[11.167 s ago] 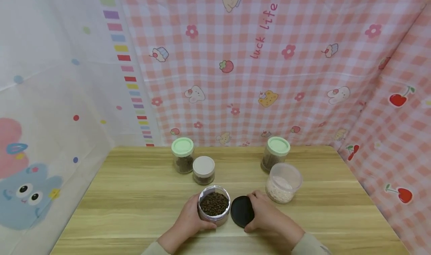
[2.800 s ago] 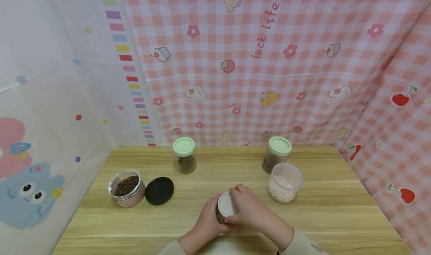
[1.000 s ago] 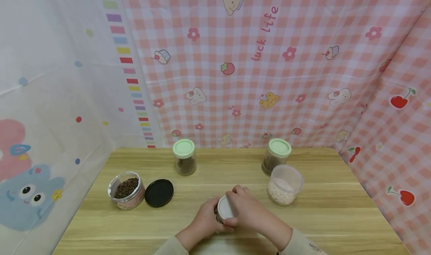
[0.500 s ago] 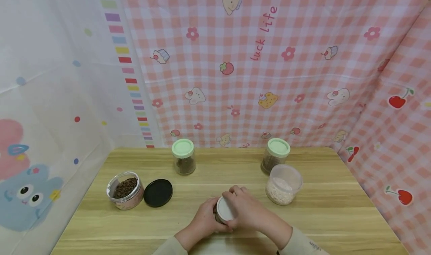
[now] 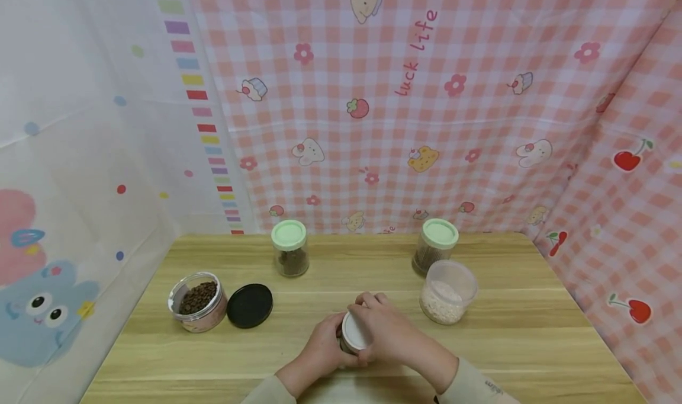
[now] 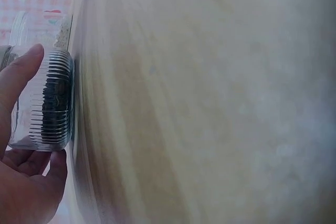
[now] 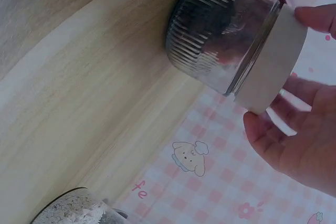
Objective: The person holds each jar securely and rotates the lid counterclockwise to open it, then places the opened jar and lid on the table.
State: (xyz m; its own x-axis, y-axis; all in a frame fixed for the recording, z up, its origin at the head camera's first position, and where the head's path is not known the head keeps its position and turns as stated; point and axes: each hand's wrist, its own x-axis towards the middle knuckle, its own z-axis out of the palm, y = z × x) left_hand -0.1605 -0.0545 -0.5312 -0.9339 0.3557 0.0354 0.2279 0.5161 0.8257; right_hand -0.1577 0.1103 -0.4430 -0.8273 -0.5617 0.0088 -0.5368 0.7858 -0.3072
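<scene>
At the front middle of the table, both hands are on a small ribbed glass jar (image 7: 226, 61) with a white lid (image 5: 354, 332) and dark contents. My left hand (image 5: 322, 346) grips the jar's side, thumb and fingers wrapped about the glass (image 6: 50, 98). From above, my right hand (image 5: 393, 334) holds the lid, its thumb and fingertips spread around the rim. In the right wrist view the lid (image 7: 273, 64) sits on the jar's mouth, and the jar's base is down at the wooden table.
To the left stand an uncovered pot (image 5: 209, 321) of brown pellets and a black lid (image 5: 249, 305). Two green-lidded jars, one left (image 5: 291, 256) and one right (image 5: 434, 250), are at the back. A clear tub (image 5: 449, 300) of pale flakes stands right of my hands.
Since the oldest frame, the pellet pot and black lid have moved to the left, and the white-lidded jar has come forward into my hands. Over the last second, the right fingers shift slightly on the lid.
</scene>
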